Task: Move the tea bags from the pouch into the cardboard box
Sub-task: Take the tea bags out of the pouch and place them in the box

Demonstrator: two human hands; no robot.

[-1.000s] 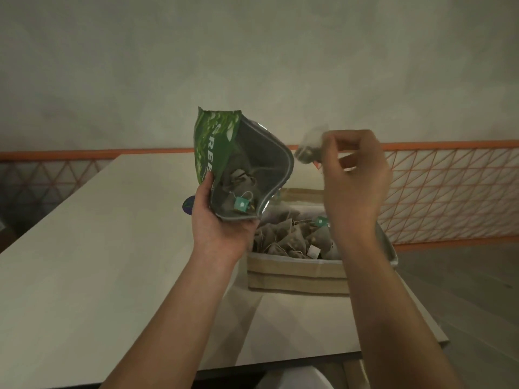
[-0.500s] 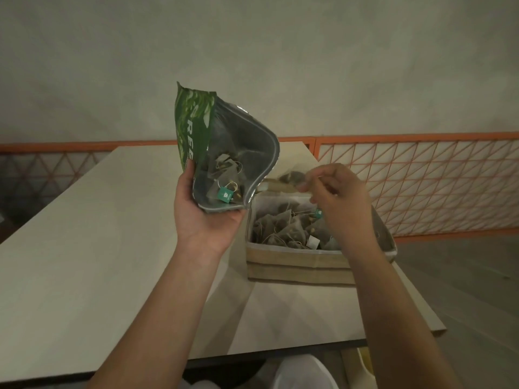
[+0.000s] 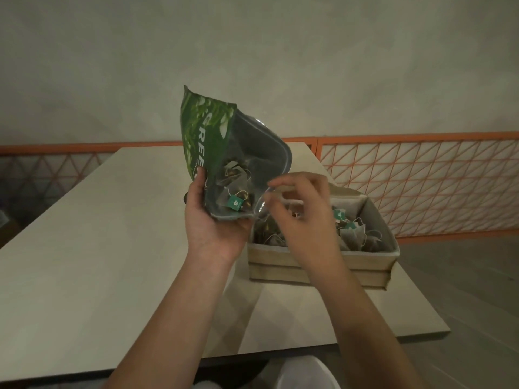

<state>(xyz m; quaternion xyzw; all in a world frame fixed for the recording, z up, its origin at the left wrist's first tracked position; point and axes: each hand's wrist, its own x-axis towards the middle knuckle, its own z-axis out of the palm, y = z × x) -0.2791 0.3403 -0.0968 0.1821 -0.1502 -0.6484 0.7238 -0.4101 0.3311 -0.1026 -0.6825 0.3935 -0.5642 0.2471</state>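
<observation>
Now between transfers, reaching back for another bag. Left hand [image 3: 213, 223] wrapped round the lower part of the green pouch [image 3: 207, 136], holding it tilted above the desk [image 3: 98, 248] with its mouth turned toward the camera; a few tea bags [image 3: 234, 189] left inside, one with a teal tag. Right hand [image 3: 302, 217] empty, fingers loosely spread, hovering at the pouch mouth and over the near left part of the cardboard box [image 3: 317, 263]. Box standing on the desk just right of the pouch, already holding a heap of bags. Probably most of the job done. Next move: dipping the fingers into the mouth, pinching one bag or its string without dragging others out. Compared with half a second ago: right hand no longer pinching a bag over the box, opened and shifted left toward the pouch; pouch grip unchanged.
</observation>
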